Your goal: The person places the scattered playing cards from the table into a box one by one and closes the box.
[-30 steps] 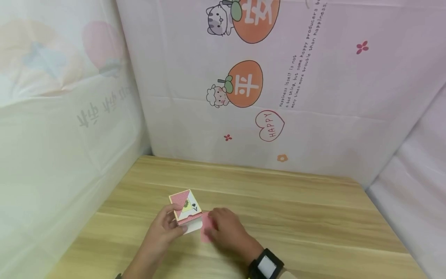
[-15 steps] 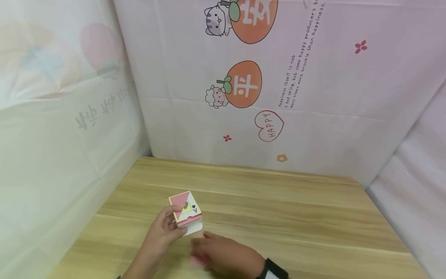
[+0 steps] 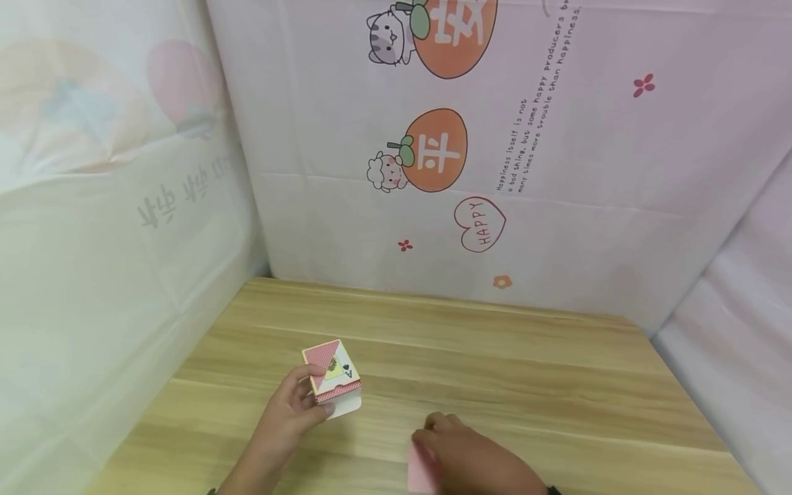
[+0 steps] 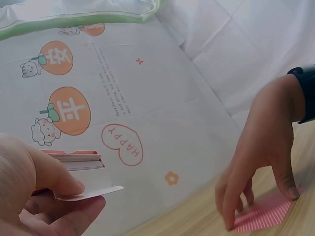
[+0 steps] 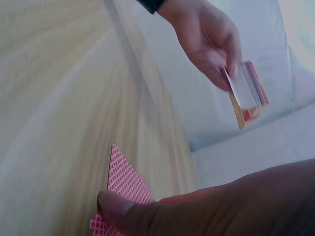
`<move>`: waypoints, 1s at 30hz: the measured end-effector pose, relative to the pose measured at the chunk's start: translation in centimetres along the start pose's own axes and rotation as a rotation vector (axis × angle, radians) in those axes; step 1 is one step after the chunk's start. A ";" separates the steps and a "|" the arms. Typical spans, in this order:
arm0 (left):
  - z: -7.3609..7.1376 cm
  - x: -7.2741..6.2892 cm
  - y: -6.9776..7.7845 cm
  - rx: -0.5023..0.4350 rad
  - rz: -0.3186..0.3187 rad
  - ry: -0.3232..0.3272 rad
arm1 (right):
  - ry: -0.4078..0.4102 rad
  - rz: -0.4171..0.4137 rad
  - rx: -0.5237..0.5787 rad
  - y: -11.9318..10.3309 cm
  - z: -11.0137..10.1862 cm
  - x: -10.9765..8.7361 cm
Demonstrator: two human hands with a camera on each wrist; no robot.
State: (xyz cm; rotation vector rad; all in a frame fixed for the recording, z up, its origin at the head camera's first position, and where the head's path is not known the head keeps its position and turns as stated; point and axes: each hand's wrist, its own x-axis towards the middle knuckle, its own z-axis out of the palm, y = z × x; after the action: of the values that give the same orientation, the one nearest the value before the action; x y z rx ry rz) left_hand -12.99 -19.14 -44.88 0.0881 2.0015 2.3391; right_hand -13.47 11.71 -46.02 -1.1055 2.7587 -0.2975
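Observation:
My left hand (image 3: 287, 412) grips a playing-card box (image 3: 337, 364), with an ace of spades printed on its face, tilted above the table. Its open end points toward me, and a white flap (image 3: 348, 404) hangs out near the thumb. In the left wrist view the edges of cards (image 4: 86, 163) show inside the box. Lower right of it, my right hand (image 3: 473, 454) holds a playing card (image 3: 420, 473) with a red-patterned back, close over the table. The thumb and fingers span this card (image 4: 266, 214) from opposite edges; the hand covers part of it.
The wooden table (image 3: 526, 371) runs back to an upright white cloth (image 3: 581, 227) printed with orange fruits, small animals and lettering. More cloth stands along the left (image 3: 192, 289) and right sides.
The right hand carries the red-backed card from beside the box's open end toward the near right, over the table. The left hand and the box have stayed nearly still.

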 end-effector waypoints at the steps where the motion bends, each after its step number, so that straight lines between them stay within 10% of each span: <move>1: 0.0 0.0 0.0 0.001 0.002 -0.003 | -0.009 0.020 -0.019 0.3 -0.3 -0.3; 15: 0.1 -0.1 -0.1 0.016 0.004 -0.016 | -0.064 0.353 0.057 4.1 -2.0 -2.1; 30: -0.1 0.0 -0.2 0.003 -0.019 0.001 | 0.042 0.458 0.264 6.0 -2.1 -1.4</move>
State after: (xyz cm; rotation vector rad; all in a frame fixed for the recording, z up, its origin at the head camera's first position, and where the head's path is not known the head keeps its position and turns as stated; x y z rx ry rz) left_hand -12.96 -19.17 -45.05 0.0678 1.9976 2.3246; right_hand -16.92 17.16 -45.35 -0.3941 2.7976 -0.5999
